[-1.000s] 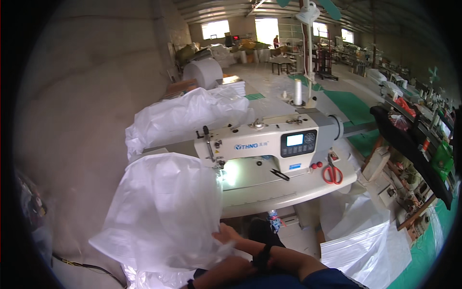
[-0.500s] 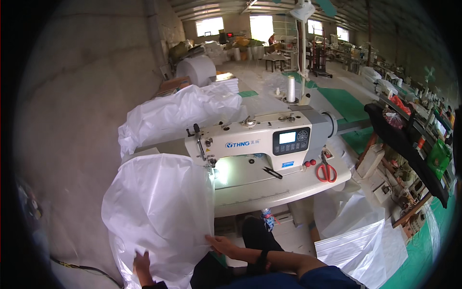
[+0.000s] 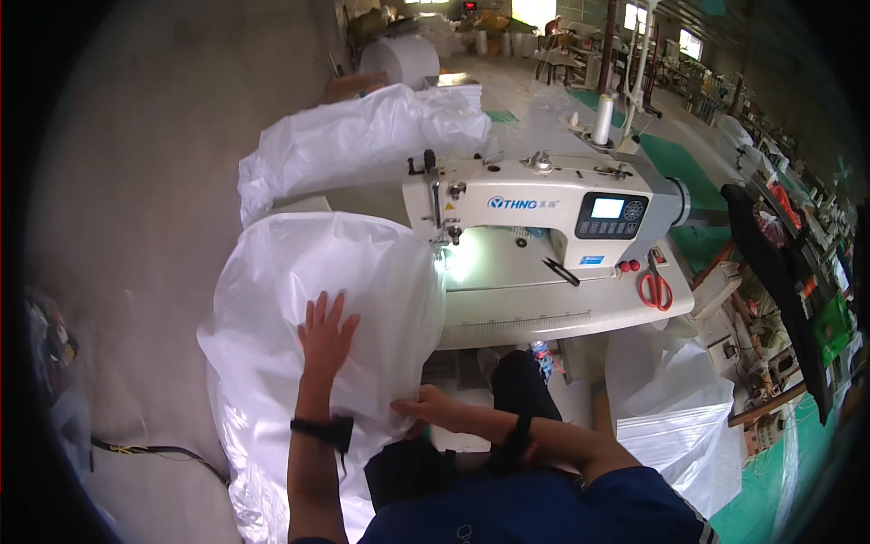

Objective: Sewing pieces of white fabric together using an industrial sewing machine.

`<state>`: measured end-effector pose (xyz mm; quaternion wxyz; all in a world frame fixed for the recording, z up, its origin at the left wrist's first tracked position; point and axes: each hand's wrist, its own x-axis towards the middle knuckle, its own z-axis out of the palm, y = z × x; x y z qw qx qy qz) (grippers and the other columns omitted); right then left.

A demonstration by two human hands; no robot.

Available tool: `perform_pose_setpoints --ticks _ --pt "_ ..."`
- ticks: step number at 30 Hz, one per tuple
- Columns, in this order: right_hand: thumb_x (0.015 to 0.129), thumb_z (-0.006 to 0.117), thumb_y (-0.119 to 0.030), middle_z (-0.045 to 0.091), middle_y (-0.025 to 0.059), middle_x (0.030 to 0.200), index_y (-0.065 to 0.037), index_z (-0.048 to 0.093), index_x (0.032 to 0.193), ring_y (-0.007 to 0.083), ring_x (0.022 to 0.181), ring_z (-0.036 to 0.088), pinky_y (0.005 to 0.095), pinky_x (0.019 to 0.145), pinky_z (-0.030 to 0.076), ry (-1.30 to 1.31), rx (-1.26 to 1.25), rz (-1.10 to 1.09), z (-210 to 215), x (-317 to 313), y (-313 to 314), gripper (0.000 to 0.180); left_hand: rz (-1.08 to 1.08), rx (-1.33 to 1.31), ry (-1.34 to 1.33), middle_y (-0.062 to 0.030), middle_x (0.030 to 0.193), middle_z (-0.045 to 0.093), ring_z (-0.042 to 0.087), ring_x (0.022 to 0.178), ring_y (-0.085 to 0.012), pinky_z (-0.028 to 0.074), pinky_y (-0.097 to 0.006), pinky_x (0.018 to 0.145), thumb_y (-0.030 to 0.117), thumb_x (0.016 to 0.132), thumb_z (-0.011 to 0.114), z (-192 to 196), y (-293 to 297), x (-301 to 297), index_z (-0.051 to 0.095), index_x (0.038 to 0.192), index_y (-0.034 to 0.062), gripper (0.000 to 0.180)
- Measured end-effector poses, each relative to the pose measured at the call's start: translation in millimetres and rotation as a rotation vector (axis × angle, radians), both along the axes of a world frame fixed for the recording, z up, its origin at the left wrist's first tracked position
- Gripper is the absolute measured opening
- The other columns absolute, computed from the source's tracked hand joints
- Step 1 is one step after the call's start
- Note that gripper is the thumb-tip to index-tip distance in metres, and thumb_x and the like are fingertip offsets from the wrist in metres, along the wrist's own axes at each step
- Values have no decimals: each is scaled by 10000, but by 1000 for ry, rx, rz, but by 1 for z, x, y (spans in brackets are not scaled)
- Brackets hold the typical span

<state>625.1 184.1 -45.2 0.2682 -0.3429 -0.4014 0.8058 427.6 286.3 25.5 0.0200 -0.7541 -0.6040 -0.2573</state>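
A large white plastic sheet [image 3: 272, 272] drapes over the left end of the sewing machine table and hangs down toward my lap. Flat on the sheet, fingers spread, lies my left hand [image 3: 328, 337]. My right hand [image 3: 430, 408] pinches the sheet's right edge below the tabletop. The sheet's upper right edge reaches the lit needle area of the white sewing machine [image 3: 526, 192]. Black thread snips [image 3: 561, 272] and red-handled scissors [image 3: 654, 288] lie on the table, right of the needle and away from both hands.
Behind the machine lies a heap of white plastic [image 3: 353, 136], with a big white roll [image 3: 399, 62] farther back. A thread cone [image 3: 603, 120] stands behind the machine head. Folded white sheets [image 3: 675, 435] hang at lower right. A black cable [image 3: 163, 450] runs along the floor at left.
My left hand has moved up from the sheet's lower part and now lies flat on its middle. My right hand still grips the edge. The view has shifted, so the machine sits farther right.
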Motion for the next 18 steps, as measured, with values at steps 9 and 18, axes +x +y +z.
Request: perform_pose_setpoints --ticks 9,18 --pt "915 480 -310 601 52 1028 -46 541 1133 164 1007 560 309 867 443 82 -68 -278 -72 10 33 348 337 -268 262 19 1416 328 263 1327 -235 147 -653 993 509 860 445 -13 65 -50 425 1314 291 504" --pt "907 500 -183 560 101 1138 -57 519 1157 191 1033 544 333 845 468 194 -24 806 -11 -52 41 281 138 -335 381 38 1458 260 215 1353 -218 138 -600 1038 489 873 437 -16 141 -101 365 1358 299 526"
